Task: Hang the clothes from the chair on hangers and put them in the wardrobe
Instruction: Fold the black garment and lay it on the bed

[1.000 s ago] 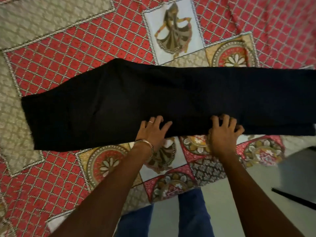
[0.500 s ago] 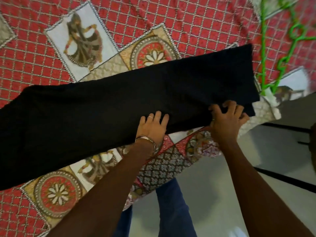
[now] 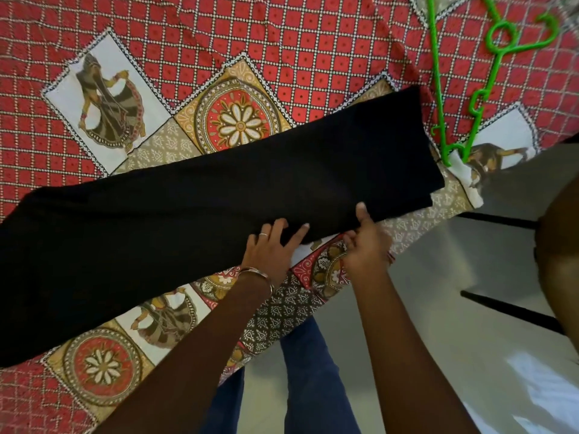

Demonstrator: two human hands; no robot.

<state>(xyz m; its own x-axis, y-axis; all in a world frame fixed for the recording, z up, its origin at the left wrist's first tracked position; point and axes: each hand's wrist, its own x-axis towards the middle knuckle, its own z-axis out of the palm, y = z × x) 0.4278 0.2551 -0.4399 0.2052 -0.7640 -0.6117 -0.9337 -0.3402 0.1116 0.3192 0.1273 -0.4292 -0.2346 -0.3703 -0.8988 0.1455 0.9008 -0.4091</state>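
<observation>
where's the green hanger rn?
Head view, upper right: the green hanger lies flat on the patterned bedspread, just beyond the right end of the black garment, untouched by either hand.

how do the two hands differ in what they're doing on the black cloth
The left hand lies flat on the black cloth with fingers spread, pressing it down; the right hand pinches the cloth's near edge, thumb on top. The left hand wears a ring and a bangle; the right shows no ring. Both touch the same near edge.
</observation>
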